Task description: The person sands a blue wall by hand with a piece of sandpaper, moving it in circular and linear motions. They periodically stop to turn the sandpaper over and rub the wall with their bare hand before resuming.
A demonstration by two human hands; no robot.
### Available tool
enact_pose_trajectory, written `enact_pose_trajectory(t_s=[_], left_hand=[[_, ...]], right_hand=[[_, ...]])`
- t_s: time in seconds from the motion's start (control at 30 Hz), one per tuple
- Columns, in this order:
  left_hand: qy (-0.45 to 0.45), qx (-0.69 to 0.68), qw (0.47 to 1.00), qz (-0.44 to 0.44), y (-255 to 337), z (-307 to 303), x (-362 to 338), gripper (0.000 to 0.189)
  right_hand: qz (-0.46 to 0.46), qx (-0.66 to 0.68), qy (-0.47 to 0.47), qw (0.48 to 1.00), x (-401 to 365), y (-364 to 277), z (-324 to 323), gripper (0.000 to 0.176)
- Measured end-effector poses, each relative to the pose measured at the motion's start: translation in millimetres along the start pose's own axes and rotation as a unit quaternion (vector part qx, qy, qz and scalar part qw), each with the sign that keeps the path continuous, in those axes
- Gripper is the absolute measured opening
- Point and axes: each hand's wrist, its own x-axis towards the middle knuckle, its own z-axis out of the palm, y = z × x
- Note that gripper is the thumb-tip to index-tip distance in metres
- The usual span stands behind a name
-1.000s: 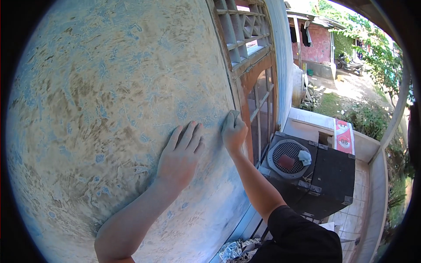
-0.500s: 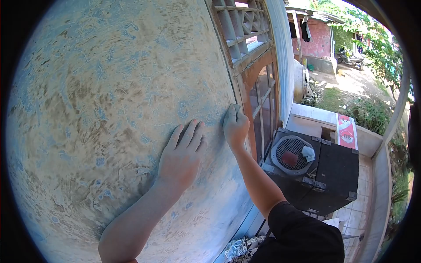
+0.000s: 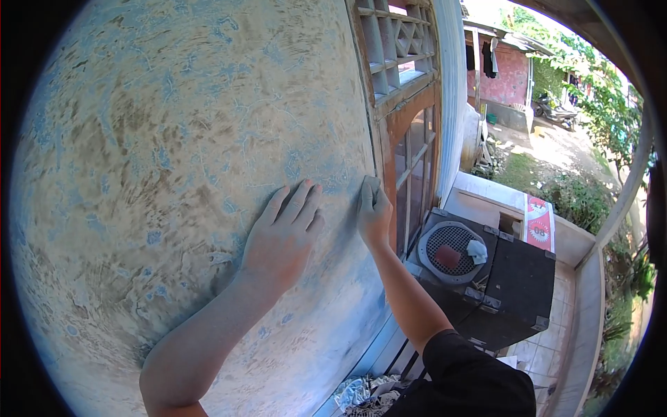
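Note:
A patchy wall (image 3: 174, 139), blue paint showing through a pale, scuffed coat, fills the left side. Flat against it rests my left hand (image 3: 281, 233), fingers stretched out, with nothing held; the hand and forearm look dusty. My right hand (image 3: 375, 217) is closed on a small grey-green piece of sandpaper (image 3: 372, 183), most of it hidden by the fingers. It presses this on the wall close to the wooden window frame (image 3: 384, 149).
Below the window stands a large black speaker box (image 3: 517, 285) with a round grille (image 3: 445, 274), a pale crumpled scrap (image 3: 476, 251) and a reddish piece on top. A low porch wall (image 3: 590, 306) runs along the right. Crumpled cloth (image 3: 354, 393) lies at the wall's foot.
My right hand has slid slightly down along the wall's edge, still gripping the sandpaper. My left hand stays flat on the wall. The camera view has shifted a little.

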Motion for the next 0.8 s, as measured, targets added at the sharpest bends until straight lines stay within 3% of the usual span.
enact_pose_trajectory(t_s=[0.03,0.13,0.23,0.37,0.57,0.63,0.73,0.8], left_hand=[[0.004,0.002,1.0,0.002,-0.7,0.0,-0.8,0.04],[0.004,-0.002,1.0,0.008,-0.8,-2.3,-6.8,0.039],[0.001,-0.006,1.0,0.018,-2.4,-2.5,-8.2,0.039],[-0.001,0.003,1.0,0.013,-1.7,-0.2,-7.5,0.039],[-0.011,-0.003,1.0,0.009,-0.7,-2.4,-6.2,0.039],[-0.013,-0.01,1.0,0.008,-0.4,-3.9,-4.9,0.038],[-0.012,-0.022,1.0,0.013,-0.8,-5.2,-7.6,0.038],[-0.005,-0.026,1.0,0.008,-2.5,-4.4,-12.2,0.038]], right_hand=[[-0.05,-0.016,0.033,0.998,-4.4,-4.4,0.5,0.03],[-0.075,-0.018,0.042,0.996,-10.7,-12.7,-2.9,0.033],[-0.07,0.027,0.067,0.995,-12.5,-21.4,-4.9,0.043],[-0.067,0.025,0.063,0.995,-17.1,-26.3,-7.1,0.044],[-0.032,0.111,0.029,0.993,-23.6,-28.1,-3.8,0.026],[0.011,0.152,0.033,0.988,-26.5,-29.0,0.2,0.012],[0.096,0.177,0.041,0.979,-29.4,-32.9,1.8,0.01],[0.051,0.148,0.053,0.986,-36.5,-36.2,4.2,0.015]])
